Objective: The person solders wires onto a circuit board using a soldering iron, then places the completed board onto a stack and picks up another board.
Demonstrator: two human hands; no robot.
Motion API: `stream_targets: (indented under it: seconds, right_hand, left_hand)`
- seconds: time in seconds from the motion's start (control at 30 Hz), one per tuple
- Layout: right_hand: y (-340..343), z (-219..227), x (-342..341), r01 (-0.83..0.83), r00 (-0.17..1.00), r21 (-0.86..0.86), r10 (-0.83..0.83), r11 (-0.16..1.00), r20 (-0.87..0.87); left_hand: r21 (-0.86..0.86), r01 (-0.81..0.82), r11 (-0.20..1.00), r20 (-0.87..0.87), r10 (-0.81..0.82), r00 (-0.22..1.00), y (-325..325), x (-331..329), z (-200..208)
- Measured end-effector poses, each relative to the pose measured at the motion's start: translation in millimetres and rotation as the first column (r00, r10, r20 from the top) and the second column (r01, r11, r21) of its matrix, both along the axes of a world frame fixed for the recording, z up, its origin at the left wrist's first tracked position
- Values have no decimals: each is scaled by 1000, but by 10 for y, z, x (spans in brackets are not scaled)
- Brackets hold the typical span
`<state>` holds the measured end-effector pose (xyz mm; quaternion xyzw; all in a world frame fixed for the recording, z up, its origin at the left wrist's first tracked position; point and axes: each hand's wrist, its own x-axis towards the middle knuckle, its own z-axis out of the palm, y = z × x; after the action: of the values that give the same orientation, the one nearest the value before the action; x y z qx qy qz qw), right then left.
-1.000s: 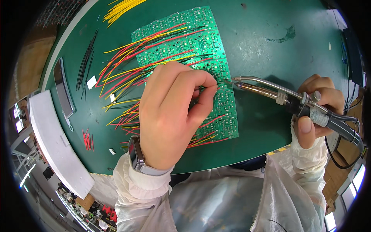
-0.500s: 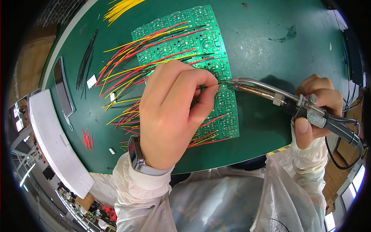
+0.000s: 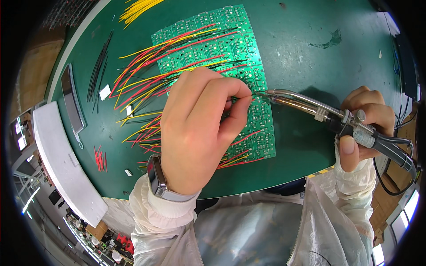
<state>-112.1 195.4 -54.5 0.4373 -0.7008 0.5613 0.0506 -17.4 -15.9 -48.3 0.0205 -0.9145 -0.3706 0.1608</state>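
A panel of green circuit boards (image 3: 240, 42) lies on the table, with red, yellow and black wires (image 3: 153, 55) running leftward from it. Over its middle, my left hand (image 3: 199, 128) pinches a thin wire between thumb and forefinger; the fingers hide most of it, so its colour is unclear. My right hand (image 3: 366, 111) grips a soldering iron (image 3: 328, 116) with a metal feed tube clamped along it. The iron's tip meets the board's right part, just right of my left fingertips. Part of the panel is hidden beneath my left hand.
Loose black wires (image 3: 98, 66), a bundle of yellow wires (image 3: 138, 12) and short red wires (image 3: 100, 159) lie on the green table (image 3: 301, 57). A phone (image 3: 72, 99) rests near the left edge, beside a white curved slab (image 3: 64, 164). The iron's cable (image 3: 390, 191) loops at right.
Almost nothing differs. The iron's tip and my right hand have shifted very slightly, while my left hand keeps its pinch at nearly the same spot.
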Motion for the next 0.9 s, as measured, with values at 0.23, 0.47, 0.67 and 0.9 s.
stream_targets:
  seconds: [0.23,0.47,0.67,0.9]
  right_hand:
    - [1,1,10,18,999,14,-18,1000,26]
    - [-17,-3,0,13,999,-6,-13,1000,31]
    - [-24,7,0,12,1000,-2,-12,1000,20]
    - [-25,35,25,-17,999,9,16,1000,48]
  left_hand:
    - [3,-7,1000,12,7,1000,7,1,4]
    - [-5,-3,1000,2,3,1000,9,-5,4]
    - [-19,-2,1000,-3,2,1000,14,-5,10]
    - [-32,0,999,-10,0,1000,12,-5,0]
